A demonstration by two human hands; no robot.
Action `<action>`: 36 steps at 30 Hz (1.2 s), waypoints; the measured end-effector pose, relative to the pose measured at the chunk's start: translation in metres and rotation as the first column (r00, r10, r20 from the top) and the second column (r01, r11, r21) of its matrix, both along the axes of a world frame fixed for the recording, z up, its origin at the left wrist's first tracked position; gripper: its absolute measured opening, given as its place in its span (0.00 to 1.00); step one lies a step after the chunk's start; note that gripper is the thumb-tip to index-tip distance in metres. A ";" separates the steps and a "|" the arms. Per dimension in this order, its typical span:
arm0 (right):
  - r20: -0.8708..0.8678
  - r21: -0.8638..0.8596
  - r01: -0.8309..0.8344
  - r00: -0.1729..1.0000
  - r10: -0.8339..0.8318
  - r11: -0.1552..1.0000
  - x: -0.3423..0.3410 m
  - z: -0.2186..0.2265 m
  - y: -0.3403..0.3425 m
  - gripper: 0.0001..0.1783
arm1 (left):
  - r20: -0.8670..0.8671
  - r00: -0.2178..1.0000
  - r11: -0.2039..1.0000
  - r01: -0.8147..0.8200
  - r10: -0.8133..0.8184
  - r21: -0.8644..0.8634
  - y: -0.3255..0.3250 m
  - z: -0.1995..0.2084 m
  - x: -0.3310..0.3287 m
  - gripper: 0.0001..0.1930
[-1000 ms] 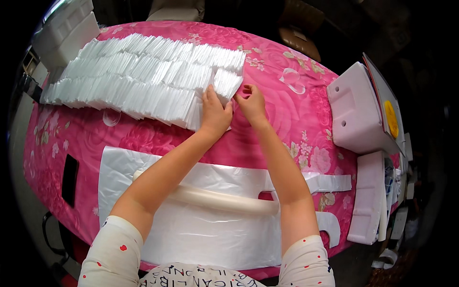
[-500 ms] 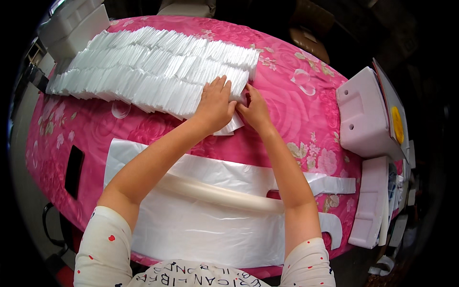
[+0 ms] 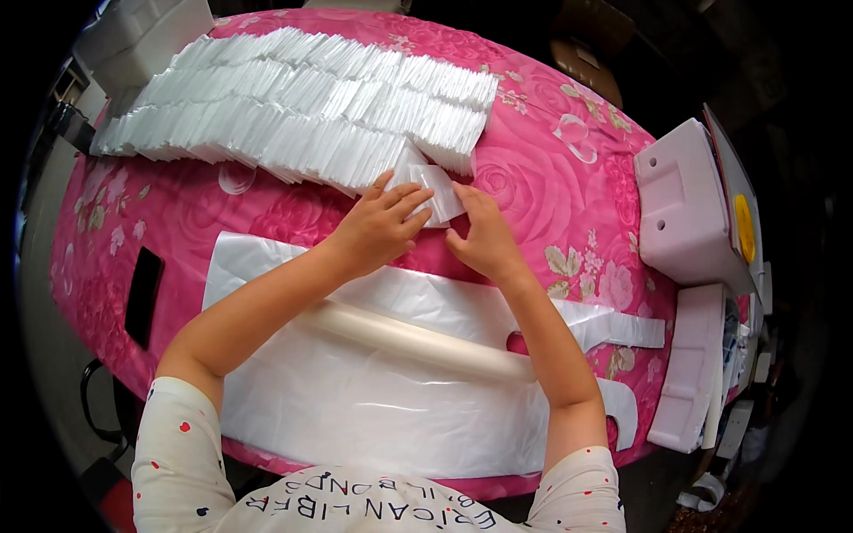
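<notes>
Rows of tightly packed, folded white plastic bags (image 3: 293, 102) stand on edge across the far left of the table. At the near right end of these rows, one folded plastic bag (image 3: 441, 194) lies tilted under my hands. My left hand (image 3: 378, 222) rests on its left part with the fingers spread and laid flat. Around its right edge curls my right hand (image 3: 487, 233), index finger at the upper corner and thumb lower down. The right hand's other fingers are hidden. In front of me a large plastic bag (image 3: 382, 409) with handle cutouts lies spread out, a pale tube (image 3: 418, 344) across it.
A pink flowered cloth (image 3: 524, 191) covers the table. A black phone (image 3: 143, 298) lies at the left. White foam boxes (image 3: 680, 204) stand at the right edge, and another pale box (image 3: 151, 49) is at the far left corner. A brown chair (image 3: 586, 58) stands beyond.
Both hands have drawn back from the rows toward me. A folded bag now shows tilted between them, and my left hand's fingers have spread over it. The whole view has shifted slightly.
</notes>
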State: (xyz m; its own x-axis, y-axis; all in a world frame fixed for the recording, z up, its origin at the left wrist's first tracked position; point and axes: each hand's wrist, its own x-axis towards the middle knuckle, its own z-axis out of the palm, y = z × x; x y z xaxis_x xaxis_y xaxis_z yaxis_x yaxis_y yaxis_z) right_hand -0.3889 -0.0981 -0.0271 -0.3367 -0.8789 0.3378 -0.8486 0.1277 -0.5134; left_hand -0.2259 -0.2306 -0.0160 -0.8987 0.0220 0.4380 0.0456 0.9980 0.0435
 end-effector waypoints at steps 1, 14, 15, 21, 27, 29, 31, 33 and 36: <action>-0.052 0.027 -0.001 0.999 0.002 1.000 0.003 0.000 -0.001 0.31 | -0.022 1.000 0.998 0.016 -0.017 -0.058 -0.002 -0.003 -0.002 0.22; -0.046 0.067 -0.021 0.999 0.024 0.998 0.012 -0.003 -0.008 0.33 | -0.097 0.992 0.976 0.056 -0.077 -0.209 -0.019 -0.002 -0.022 0.22; -0.021 0.105 -0.022 0.999 0.025 0.994 0.015 0.001 -0.009 0.33 | -0.125 0.989 0.975 0.055 -0.084 -0.217 -0.021 -0.002 -0.024 0.22; 0.161 0.115 -0.035 0.987 0.016 0.993 0.025 0.003 -0.017 0.34 | 0.021 0.984 0.981 0.180 -0.179 -0.077 -0.037 0.011 -0.032 0.19; 0.009 0.024 -0.037 0.999 0.036 0.999 0.026 -0.019 -0.022 0.37 | 0.124 0.969 0.976 0.217 -0.213 -0.023 -0.042 0.018 -0.020 0.18; -0.018 0.001 -0.010 1.000 0.010 1.000 0.027 -0.022 -0.023 0.36 | 0.100 0.973 0.977 0.211 -0.208 -0.019 -0.042 0.012 -0.019 0.18; -0.029 -0.021 0.012 1.000 -0.013 1.000 0.029 -0.024 -0.025 0.36 | 0.037 0.980 0.980 0.197 -0.196 -0.017 -0.042 0.007 -0.021 0.18; -0.049 -0.051 0.040 0.998 -0.042 0.998 0.031 -0.027 -0.025 0.33 | 0.007 0.980 0.979 0.197 -0.197 0.055 -0.041 0.006 -0.024 0.17; 0.005 -0.008 0.055 0.998 -0.055 0.998 0.035 -0.018 -0.024 0.29 | 0.006 0.975 0.969 0.221 -0.223 0.113 -0.049 0.000 -0.027 0.17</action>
State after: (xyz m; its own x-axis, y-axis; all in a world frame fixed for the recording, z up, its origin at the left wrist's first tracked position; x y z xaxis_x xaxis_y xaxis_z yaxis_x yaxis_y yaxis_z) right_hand -0.3538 -0.1225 -0.0449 -0.3857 -0.8564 0.3432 -0.8380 0.1696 -0.5187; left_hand -0.2524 -0.2793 -0.0164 -0.8850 0.1741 0.4319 0.2634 0.9520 0.1559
